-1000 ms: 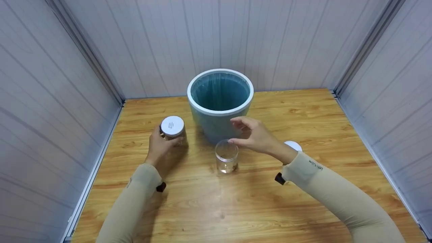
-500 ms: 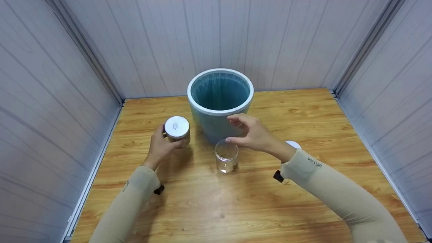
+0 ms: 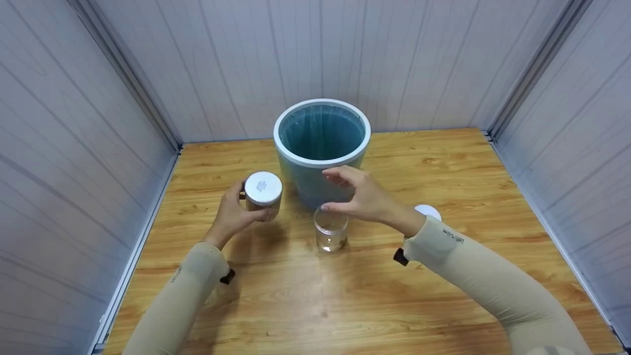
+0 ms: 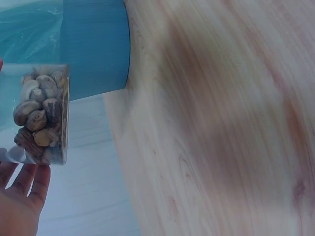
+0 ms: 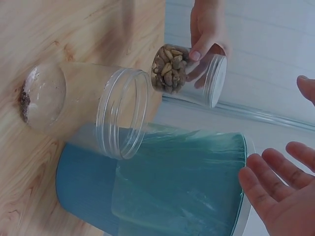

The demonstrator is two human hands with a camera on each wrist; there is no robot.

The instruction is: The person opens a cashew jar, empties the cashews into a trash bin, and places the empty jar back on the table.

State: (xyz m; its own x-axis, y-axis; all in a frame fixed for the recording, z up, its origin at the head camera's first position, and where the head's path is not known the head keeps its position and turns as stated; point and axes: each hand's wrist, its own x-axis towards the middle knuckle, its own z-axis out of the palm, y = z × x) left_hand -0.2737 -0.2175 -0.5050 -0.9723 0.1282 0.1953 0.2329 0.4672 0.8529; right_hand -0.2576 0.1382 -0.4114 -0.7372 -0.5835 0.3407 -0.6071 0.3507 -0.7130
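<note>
My left hand (image 3: 230,217) grips a clear jar with a white screw lid (image 3: 264,187), held above the table. In the left wrist view this lidded jar (image 4: 44,115) is partly filled with brown, shell-like pieces (image 4: 37,120). Front and centre stands a clear open jar (image 3: 331,236), upright, with a little dark residue (image 5: 24,102) at its bottom. Over that jar's rim hovers my right hand (image 3: 362,198), fingers loosely spread and thumb apart, holding nothing. In the right wrist view its fingers (image 5: 275,179) are extended beside the bin.
A blue-green bin (image 3: 315,185) with a pale rim and a plastic liner stands just behind the open jar. One white lid (image 3: 428,212) lies on the wooden table (image 3: 315,305), near my right wrist. Pale panel walls (image 3: 315,49) enclose the back and sides.
The lidded jar in my left hand has risen off the table and moved right, toward the open jar. My right hand has drifted slightly left over the open jar's rim.
</note>
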